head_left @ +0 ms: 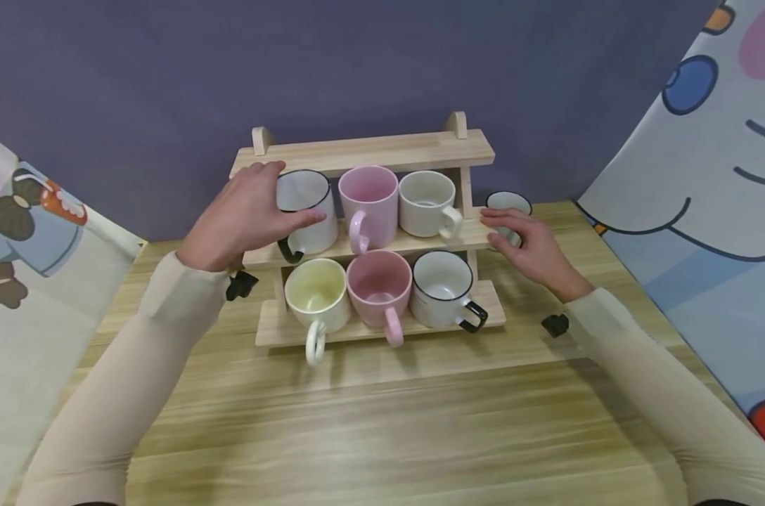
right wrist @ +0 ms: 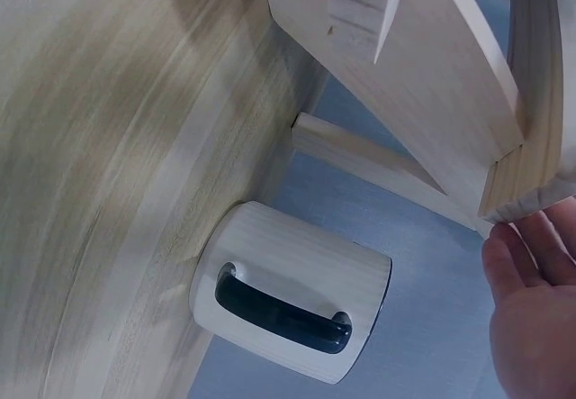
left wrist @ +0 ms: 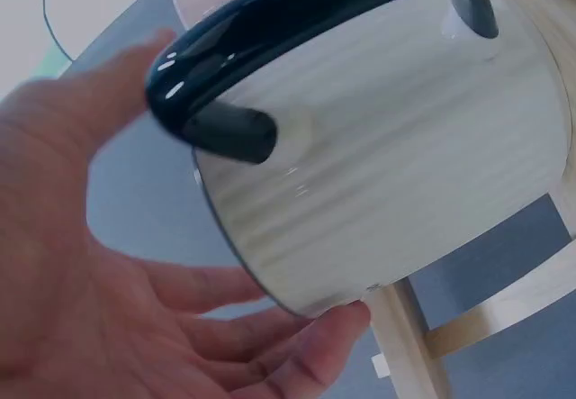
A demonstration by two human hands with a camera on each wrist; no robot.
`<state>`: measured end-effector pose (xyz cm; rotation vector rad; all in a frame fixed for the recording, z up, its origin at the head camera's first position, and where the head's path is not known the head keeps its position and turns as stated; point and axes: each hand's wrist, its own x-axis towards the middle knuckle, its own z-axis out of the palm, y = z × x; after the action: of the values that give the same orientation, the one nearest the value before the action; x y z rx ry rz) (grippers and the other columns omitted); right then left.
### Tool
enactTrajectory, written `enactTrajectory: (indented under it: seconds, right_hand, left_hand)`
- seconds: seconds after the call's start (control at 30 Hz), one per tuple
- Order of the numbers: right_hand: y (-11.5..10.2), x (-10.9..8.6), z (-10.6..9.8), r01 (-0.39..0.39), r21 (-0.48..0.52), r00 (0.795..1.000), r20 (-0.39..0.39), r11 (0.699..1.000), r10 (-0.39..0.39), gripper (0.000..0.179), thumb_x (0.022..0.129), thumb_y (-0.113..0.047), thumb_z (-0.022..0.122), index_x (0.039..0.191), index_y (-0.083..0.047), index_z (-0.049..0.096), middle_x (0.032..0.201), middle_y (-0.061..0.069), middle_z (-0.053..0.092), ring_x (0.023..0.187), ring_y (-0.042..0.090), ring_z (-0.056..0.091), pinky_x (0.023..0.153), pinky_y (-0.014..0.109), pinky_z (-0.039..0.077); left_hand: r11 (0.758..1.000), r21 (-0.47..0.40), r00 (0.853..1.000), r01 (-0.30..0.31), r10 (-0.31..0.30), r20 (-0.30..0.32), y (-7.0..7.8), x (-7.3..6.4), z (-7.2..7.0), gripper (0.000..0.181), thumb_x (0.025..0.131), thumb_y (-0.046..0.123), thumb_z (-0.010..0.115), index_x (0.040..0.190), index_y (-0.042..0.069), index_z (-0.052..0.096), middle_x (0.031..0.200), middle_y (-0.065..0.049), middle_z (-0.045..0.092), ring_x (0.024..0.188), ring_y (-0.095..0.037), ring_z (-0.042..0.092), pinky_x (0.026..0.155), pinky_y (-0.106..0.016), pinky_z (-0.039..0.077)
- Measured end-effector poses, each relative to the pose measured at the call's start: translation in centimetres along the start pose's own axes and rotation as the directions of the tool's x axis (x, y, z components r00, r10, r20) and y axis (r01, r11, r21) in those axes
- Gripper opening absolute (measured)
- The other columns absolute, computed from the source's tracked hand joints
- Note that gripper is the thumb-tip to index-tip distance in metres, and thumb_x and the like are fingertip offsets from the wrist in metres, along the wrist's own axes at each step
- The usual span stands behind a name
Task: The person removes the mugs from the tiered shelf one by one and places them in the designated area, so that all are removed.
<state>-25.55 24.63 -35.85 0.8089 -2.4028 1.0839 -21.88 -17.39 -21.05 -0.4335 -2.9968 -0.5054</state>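
Observation:
My left hand (head_left: 246, 211) grips a white mug (head_left: 317, 235) with a black rim and black handle, at the left end of the wooden rack's (head_left: 382, 151) middle shelf. In the left wrist view, fingers (left wrist: 315, 345) touch the mug's side and the thumb lies near its handle. My right hand (head_left: 534, 253) touches the right end of that shelf with its fingertips. Beside the gripped mug stand a pink mug (head_left: 382, 204) and a cream mug (head_left: 423, 207). Below are a pale yellow mug (head_left: 316, 292), a darker pink mug (head_left: 376, 284) and another black-rimmed white mug (head_left: 436, 295).
Another white mug (right wrist: 288, 282) with a black handle stands on the wood-grain table (head_left: 382, 436), right of the rack and partly behind my right hand in the head view. A dark blue backdrop (head_left: 357, 70) rises behind; patterned cloths (head_left: 699, 154) flank the sides.

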Motion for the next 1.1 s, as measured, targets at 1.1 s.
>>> enactTrajectory:
  seconds: [1.1]
  right_hand:
    - [-0.3,0.1,0.1,-0.022,0.013,1.0,0.003,1.0,0.022,0.028,0.09,-0.006,0.064,0.117,-0.001,0.065,0.129,0.009,0.057,0.123,0.026,0.046,0.102,0.022,0.028]
  left_hand:
    - [0.996,0.024,0.972,0.087,-0.08,-0.219,-11.5,-9.4,-1.9,0.062,0.078,0.036,0.072,0.118,-0.007,0.053,0.112,-0.026,0.053,0.099,-0.04,0.045,0.072,-0.054,0.037]
